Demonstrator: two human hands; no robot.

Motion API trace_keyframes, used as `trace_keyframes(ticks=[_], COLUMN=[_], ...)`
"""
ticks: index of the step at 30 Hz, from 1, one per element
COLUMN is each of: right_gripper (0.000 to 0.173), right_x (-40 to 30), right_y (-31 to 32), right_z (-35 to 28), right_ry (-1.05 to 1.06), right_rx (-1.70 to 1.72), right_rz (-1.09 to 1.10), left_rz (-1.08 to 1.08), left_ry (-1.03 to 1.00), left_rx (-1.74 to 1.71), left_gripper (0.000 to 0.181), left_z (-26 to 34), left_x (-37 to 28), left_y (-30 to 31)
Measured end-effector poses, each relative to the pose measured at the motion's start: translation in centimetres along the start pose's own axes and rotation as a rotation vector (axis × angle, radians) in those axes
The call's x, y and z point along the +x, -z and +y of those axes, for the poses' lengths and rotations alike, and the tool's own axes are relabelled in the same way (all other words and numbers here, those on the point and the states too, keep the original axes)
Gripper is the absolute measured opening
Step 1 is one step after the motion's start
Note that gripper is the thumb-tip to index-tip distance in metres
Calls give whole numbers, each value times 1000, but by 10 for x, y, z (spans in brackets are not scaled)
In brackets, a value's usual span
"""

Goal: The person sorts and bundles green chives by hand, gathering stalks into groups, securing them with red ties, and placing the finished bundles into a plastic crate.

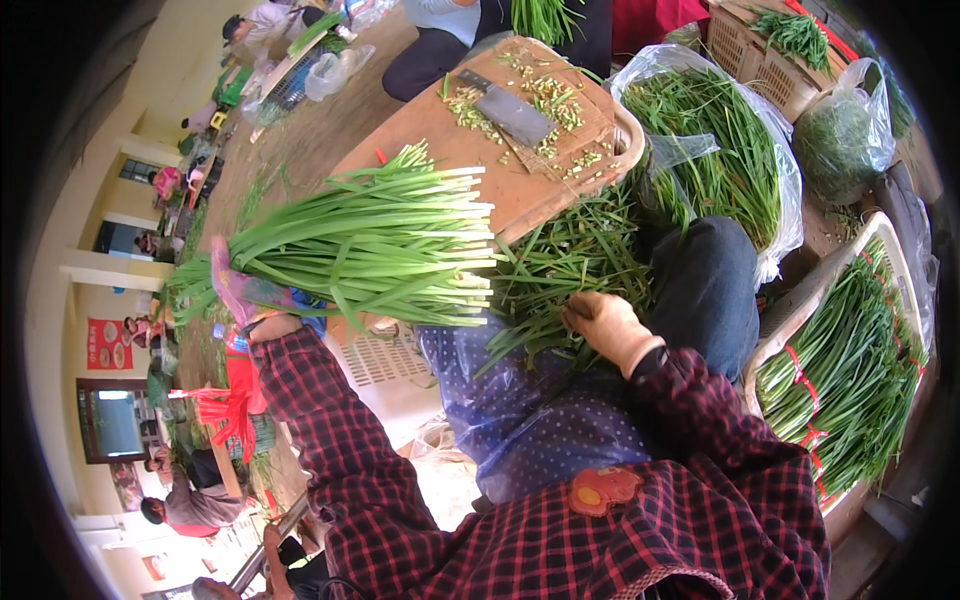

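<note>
My left hand (238, 286), in a pink patterned glove, grips a thick bunch of garlic chives (375, 247) by its leafy end. The pale cut ends point right, beside the wooden board (420, 142). My right hand (609, 330) wears a pale glove and has its fingers curled at the edge of loose chive leaves (570, 259) heaped on my lap. Whether it pinches a leaf is hidden. A blue polka-dot plastic apron (517, 420) covers my lap under the heap. On the board lies a cleaver (516, 114) among chopped stem ends (559, 101).
A clear plastic bag of loose leaves (705, 142) stands beyond my knee. At right, a white plastic basket (817, 307) holds chive bundles tied with red string (847, 375). Red ties (229, 416) hang near my left forearm. Another person (450, 45) sits behind the board.
</note>
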State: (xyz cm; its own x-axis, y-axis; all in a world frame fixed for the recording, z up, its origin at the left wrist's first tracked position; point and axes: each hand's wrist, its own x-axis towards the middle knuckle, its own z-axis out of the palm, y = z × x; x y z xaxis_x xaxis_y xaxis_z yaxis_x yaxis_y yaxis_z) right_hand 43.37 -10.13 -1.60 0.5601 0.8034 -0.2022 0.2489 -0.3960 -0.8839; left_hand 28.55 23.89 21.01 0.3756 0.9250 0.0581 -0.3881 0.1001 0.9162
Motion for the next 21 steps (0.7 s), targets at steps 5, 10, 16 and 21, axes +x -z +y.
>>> trace_keyframes(ticks=[5,10,16,21], right_gripper=[37,27,26,35], right_x=[-23,24,-15,-12], right_y=[28,10,35,46], right_z=[-106,-138,-87,-57], right_ry=[11,-162,142,205], right_rx=[974,1521,1473,-576], right_rz=[-295,-309,-546,216], left_rz=[122,115,124,103], left_ry=[40,-92,-62,-28], left_rx=[-5,68,13,1], left_gripper=[45,42,41,41], left_z=[-13,-29,-17,-21], left_x=[-6,-2,3,-1], left_y=[-4,-13,4,-1])
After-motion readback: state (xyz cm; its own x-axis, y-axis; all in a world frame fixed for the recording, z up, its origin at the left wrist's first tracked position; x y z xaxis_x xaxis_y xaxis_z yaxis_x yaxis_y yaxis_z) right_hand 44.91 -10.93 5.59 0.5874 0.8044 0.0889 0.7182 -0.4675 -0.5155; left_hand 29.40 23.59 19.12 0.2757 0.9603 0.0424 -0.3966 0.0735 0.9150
